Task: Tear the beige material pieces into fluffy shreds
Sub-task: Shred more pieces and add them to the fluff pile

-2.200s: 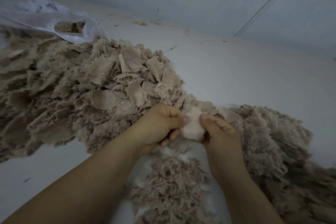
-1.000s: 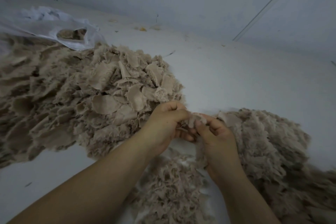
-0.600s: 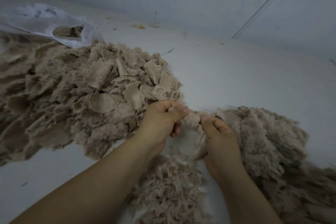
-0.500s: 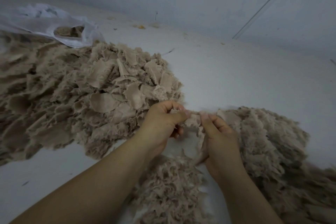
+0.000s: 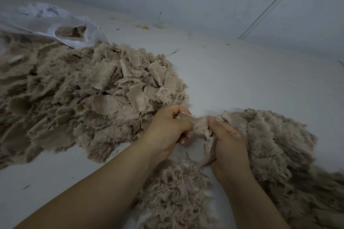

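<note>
1. so a single beige piece (image 5: 200, 123) is pinched between both hands just right of the frame's centre; it's held up off the white surface (image 5: 242, 80), not resting on it.
2. left hand (image 5: 168, 128): fingers curled tight, the piece's left end clamped between thumb and forefinger; nothing else seems to be held in that grip.
3. right hand (image 5: 228, 143): thumb pressed down on the piece's right end, fingers wrapped underneath; a frayed tail of the same material is trailing down along the palm side.
4. the relation that matters: the piece is stretched left to right between the two grips, long axis roughly horizontal in the frame, tilted slightly up toward the left; both hands are equally close, each on one end, with only a short span of fabric left between the thumbs; any tear would probably be made by pulling the hands apart along that axis, or by twisting one end toward the camera.
5. untorn flat pieces (image 5: 115, 89) are heaped at centre left, touching the left hand's knuckles; fluffy shreds (image 5: 270, 145) are piled at lower right and below the wrists.
6. a white plastic bag (image 5: 55, 22) is seen at upper left, partly on the heap.
</note>
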`<act>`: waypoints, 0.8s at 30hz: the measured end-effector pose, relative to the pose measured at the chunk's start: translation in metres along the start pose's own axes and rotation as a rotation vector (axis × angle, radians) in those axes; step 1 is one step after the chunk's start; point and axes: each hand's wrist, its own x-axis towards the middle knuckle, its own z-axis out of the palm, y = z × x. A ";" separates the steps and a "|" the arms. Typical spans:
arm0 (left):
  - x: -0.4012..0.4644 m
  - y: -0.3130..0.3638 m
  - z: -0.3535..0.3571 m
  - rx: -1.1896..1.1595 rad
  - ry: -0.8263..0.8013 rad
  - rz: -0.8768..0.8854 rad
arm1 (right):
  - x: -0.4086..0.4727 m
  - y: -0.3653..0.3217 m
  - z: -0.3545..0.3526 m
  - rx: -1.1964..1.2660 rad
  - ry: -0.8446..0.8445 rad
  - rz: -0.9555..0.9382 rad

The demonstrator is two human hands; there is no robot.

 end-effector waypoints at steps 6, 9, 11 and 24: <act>-0.004 0.004 -0.016 0.055 -0.032 -0.045 | 0.001 -0.002 -0.001 0.015 0.034 -0.011; -0.005 0.015 -0.016 0.192 -0.129 -0.048 | -0.006 -0.008 0.003 -0.051 -0.042 -0.001; -0.004 0.021 -0.009 0.356 -0.161 0.011 | -0.009 -0.009 0.003 -0.098 -0.078 -0.027; 0.014 0.037 0.002 0.359 0.114 0.159 | -0.006 -0.007 0.005 -0.136 -0.099 -0.067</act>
